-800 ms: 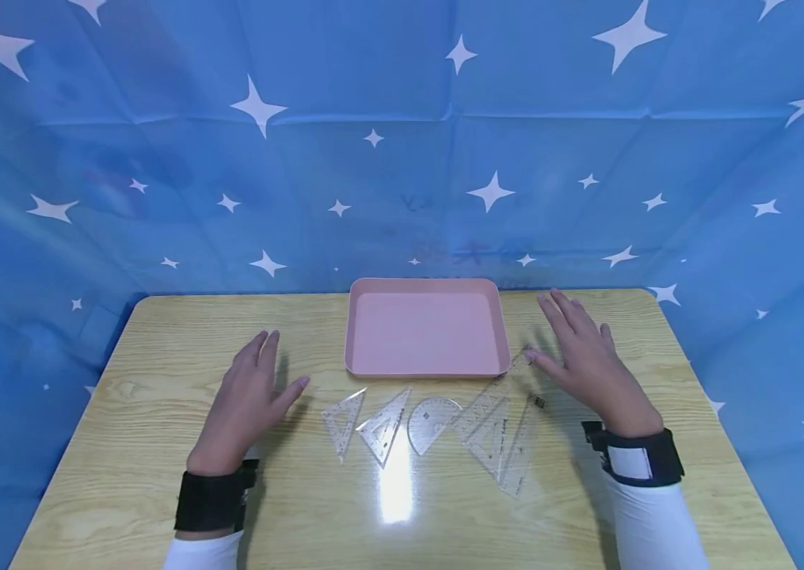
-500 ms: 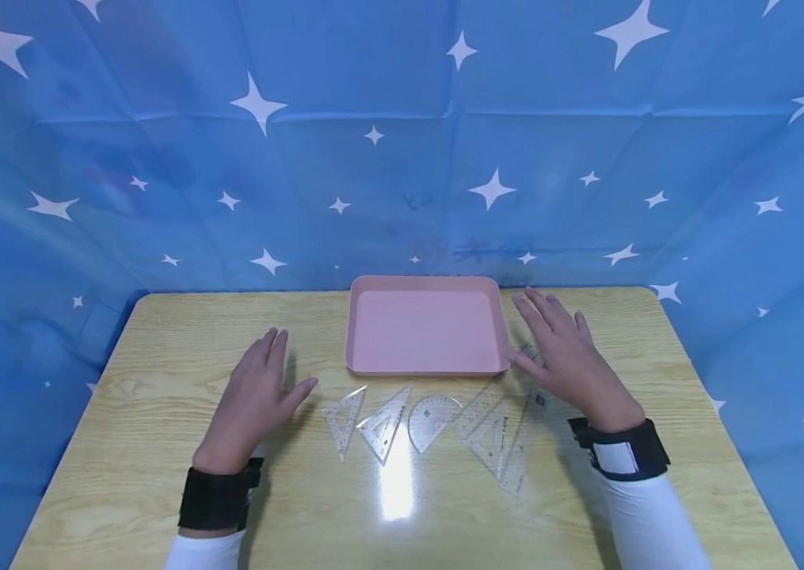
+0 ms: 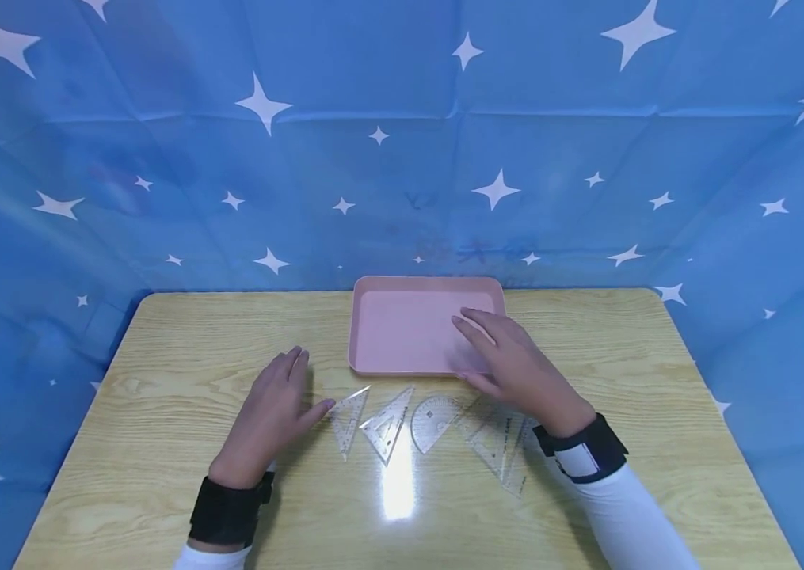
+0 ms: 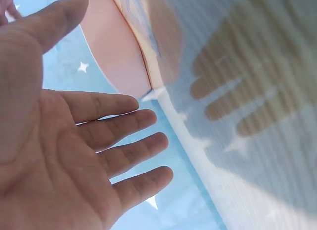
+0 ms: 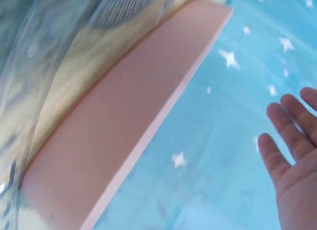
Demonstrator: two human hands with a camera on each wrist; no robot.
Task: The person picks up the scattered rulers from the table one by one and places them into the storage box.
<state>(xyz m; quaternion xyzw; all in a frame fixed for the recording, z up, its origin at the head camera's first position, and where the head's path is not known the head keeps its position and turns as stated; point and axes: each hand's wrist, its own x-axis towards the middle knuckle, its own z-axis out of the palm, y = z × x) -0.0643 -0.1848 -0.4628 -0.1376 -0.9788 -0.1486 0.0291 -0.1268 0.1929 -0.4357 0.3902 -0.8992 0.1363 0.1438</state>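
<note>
My left hand (image 3: 266,419) is held over the table with its fingers straight and holds nothing. Its thumb tip overlaps the left edge of a small clear set square (image 3: 348,423) in the head view. Over the front right corner of the pink tray (image 3: 402,336) is my right hand (image 3: 516,368), fingers extended and nothing in them. In front of the tray lie a second clear set square (image 3: 387,427), a clear protractor (image 3: 432,421) and, partly hidden under the right hand, a larger clear set square (image 3: 490,443) with a ruler (image 3: 516,467) beside it. The tray holds nothing visible.
The wooden table (image 3: 195,340) meets a blue curtain with white stars (image 3: 373,198) at its back edge. Bright light glares off the tabletop in front of the protractor. Black straps (image 3: 230,511) circle both wrists.
My right hand has moved left from beside the tray to over its front right corner. The left hand has shifted a little to the right, toward the small set square.
</note>
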